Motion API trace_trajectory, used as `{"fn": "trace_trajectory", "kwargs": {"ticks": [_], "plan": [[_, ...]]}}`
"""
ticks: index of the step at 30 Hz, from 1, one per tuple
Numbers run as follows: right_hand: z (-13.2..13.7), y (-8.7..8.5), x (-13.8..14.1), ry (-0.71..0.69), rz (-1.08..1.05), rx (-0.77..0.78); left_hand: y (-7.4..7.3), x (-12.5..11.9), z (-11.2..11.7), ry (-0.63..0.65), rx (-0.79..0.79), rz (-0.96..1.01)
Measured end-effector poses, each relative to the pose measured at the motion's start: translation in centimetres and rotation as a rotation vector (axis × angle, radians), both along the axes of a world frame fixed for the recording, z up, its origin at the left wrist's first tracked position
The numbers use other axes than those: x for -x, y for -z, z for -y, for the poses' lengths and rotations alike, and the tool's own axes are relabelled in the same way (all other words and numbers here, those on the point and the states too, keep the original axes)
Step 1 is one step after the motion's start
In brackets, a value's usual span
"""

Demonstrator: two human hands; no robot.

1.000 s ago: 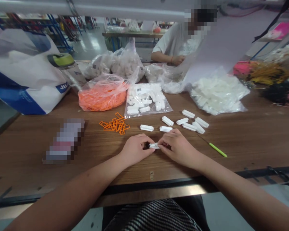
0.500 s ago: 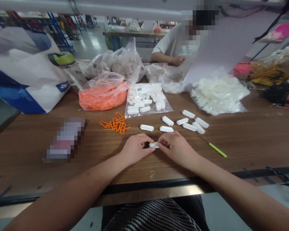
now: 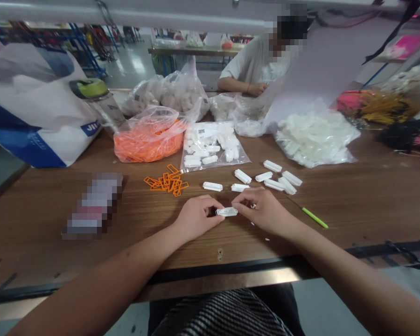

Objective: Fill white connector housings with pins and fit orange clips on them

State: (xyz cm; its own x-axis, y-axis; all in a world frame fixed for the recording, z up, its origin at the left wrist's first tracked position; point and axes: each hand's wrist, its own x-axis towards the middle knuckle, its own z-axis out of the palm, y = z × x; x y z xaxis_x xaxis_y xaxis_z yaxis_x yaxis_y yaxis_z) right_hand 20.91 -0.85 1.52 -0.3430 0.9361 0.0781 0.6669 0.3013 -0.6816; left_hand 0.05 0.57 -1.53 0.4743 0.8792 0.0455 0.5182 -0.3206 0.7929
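Between thumb and fingers, my left hand (image 3: 200,214) grips one end of a small white connector housing (image 3: 227,212) whose face shows rows of little holes. My right hand (image 3: 262,209) is closed in a pinch at the housing's right end. Whatever its fingertips hold is hidden. A white bit (image 3: 253,206) shows under its curled fingers, and tiny white pieces (image 3: 267,239) lie on the table beside it. Several similar white housings (image 3: 213,186) are spread just beyond both hands.
Loose orange frames (image 3: 166,181) lie left of the housings, before a bag of orange parts (image 3: 149,140). Clear bags of white parts (image 3: 317,135) stand behind. A green-handled pick (image 3: 315,218) rests at right, a blurred object (image 3: 93,205) at left. Another person (image 3: 254,74) sits opposite.
My right hand has shifted slightly right, uncovering more of the housing's holed face. Tiny white pieces now show on the table near it. My left hand keeps its grip.
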Motion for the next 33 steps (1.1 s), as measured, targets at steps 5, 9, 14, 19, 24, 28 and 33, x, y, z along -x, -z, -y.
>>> {"fn": "trace_trajectory", "kwargs": {"ticks": [5,9,14,19,24,28,33], "plan": [[1.8,0.1,1.2,-0.158,0.311,-0.324,0.0,-0.1,0.1,-0.005,-0.005,0.007],[1.5,-0.1,0.5,-0.15,0.314,-0.36,-0.1,0.0,0.0,-0.006,0.0,-0.015],[-0.6,-0.6,-4.5,0.09,0.213,-0.082,-0.3,0.0,-0.2,0.004,0.007,-0.03],[-1.2,-0.3,-6.6,0.118,0.195,0.199,-0.1,0.0,-0.2,0.001,-0.011,-0.041],[-0.8,0.1,-5.7,0.09,0.219,0.128,-0.1,0.1,-0.2,0.006,-0.02,-0.039],[-0.9,0.4,-5.6,0.063,0.299,0.013,-0.1,0.2,-0.2,0.006,-0.02,-0.041],[-1.1,0.8,-6.1,0.072,0.506,-0.244,0.0,0.2,-0.2,0.025,-0.045,-0.033]]}}
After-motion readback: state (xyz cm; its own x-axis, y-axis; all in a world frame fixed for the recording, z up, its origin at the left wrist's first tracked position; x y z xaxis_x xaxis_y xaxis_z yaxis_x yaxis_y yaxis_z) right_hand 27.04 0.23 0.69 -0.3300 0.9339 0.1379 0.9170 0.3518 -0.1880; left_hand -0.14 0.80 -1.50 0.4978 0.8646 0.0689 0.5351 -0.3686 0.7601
